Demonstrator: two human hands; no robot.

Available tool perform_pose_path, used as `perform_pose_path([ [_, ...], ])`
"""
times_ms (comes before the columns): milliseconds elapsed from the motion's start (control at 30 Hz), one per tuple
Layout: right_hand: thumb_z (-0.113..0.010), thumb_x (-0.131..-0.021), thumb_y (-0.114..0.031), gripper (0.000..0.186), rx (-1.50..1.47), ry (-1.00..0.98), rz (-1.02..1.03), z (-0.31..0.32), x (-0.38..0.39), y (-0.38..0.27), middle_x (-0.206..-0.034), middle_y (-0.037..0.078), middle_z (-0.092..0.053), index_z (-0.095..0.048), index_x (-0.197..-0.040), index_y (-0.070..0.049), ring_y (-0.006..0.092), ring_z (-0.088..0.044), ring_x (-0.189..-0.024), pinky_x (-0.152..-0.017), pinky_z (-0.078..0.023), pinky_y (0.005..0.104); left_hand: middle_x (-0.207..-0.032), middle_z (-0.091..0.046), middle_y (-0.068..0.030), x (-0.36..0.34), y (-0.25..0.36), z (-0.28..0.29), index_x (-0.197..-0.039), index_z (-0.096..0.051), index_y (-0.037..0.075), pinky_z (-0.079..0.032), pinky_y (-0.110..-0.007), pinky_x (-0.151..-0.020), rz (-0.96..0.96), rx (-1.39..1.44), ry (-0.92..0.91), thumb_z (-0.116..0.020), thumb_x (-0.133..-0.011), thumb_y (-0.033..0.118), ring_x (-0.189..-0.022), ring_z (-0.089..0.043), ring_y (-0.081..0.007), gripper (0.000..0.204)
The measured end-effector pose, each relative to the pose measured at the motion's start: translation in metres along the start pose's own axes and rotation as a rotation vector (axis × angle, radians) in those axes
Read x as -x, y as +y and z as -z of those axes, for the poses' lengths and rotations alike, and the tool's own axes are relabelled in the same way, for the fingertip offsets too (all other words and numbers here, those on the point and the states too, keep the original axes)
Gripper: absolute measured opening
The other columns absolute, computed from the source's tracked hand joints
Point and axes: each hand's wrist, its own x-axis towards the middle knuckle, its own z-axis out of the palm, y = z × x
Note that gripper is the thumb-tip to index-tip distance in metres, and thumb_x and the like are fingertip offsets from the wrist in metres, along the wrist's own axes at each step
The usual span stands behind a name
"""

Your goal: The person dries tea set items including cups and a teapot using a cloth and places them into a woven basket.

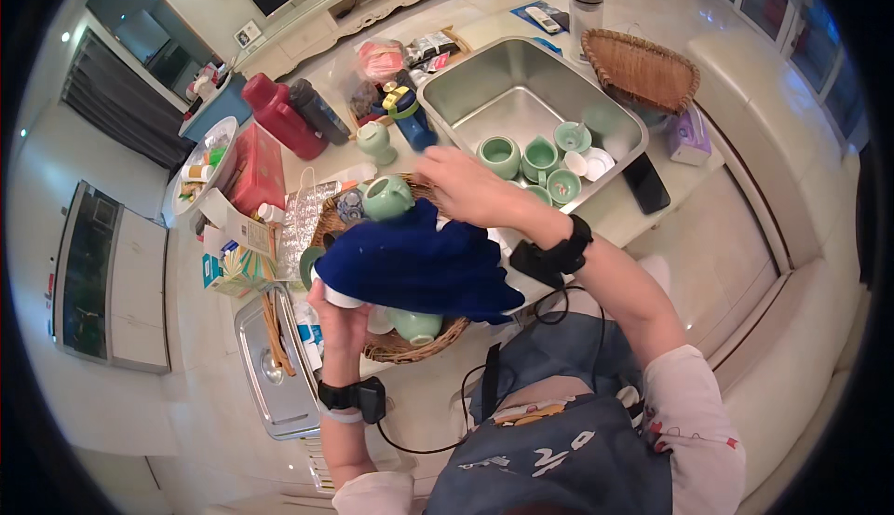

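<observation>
Pale stone-look table carries a steel basin holding celadon cups. Beside it lie a black phone, a woven tray, a wicker basket, a steel lidded tray, a red box and two dark bottles.

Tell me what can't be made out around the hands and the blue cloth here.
- Head view: the white piece in the left hand, mostly covered by the blue cloth.
- Right hand grip: fingertips blurred.
- Wicker basket contents: hidden under the cloth.
</observation>
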Motion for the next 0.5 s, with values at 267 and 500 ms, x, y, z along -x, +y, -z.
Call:
perform_pose_path([
  [267,-0.057,-0.068,0.003,0.021,0.246,-0.114,-0.003,-0.048,0.073,0.023,-0.093,0.011,-0.051,-0.057,-0.089,-0.002,0.0304,-0.047,-0.088,-0.078,-0.043,0.0375,-0.100,-0.061,-0.0044,0.018,0.006,0.031,-0.119,-0.049,0.012,-0.037,-0.025,-0.049,0.035,-0.034,-0.055,-0.035,-0.091,0.056,-0.073,-0.056,-0.0163,0.054],
  [500,-0.057,-0.066,-0.006,0.019,0.357,-0.009,0.220,-0.049,0.093,-0.029,-0.083,0.008,-0.050,-0.052,-0.085,-0.005,0.0257,-0.049,-0.081,-0.068,-0.040,0.0364,-0.091,-0.062,-0.0064,0.027,-0.018,0.031,-0.122,-0.046,0.009,-0.044,-0.028,-0.052,0.027,-0.232,-0.007,-0.045,-0.086,0.058,-0.068,-0.059,-0.0174,0.061],
])
